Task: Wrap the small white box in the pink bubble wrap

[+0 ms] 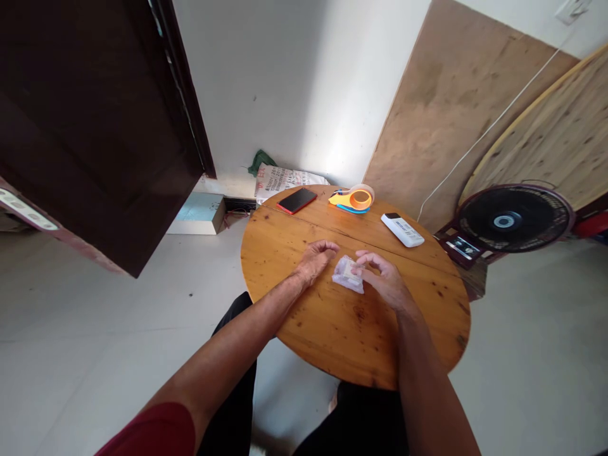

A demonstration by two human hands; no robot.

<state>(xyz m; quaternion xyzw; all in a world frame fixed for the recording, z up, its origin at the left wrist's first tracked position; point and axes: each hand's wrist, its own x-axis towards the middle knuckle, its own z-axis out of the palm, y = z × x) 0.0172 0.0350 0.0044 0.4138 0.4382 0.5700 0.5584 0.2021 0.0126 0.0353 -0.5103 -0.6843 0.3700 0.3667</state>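
Observation:
A small bundle of clear, purplish bubble wrap with something pale inside lies on the round wooden table between my hands. Just left of it, my left hand rests over the tabletop with its fingers extended and loosely bent, holding nothing. My right hand reaches in from the right, its curved fingers and thumb apart at the bundle's upper right edge. The fingertips overlap the wrap in view; whether they touch it I cannot tell.
Toward the table's far edge are a red-edged phone, an orange tape dispenser and a white remote control. A black round fan stands at the right. Behind the table is a printed sack; a dark door is at left.

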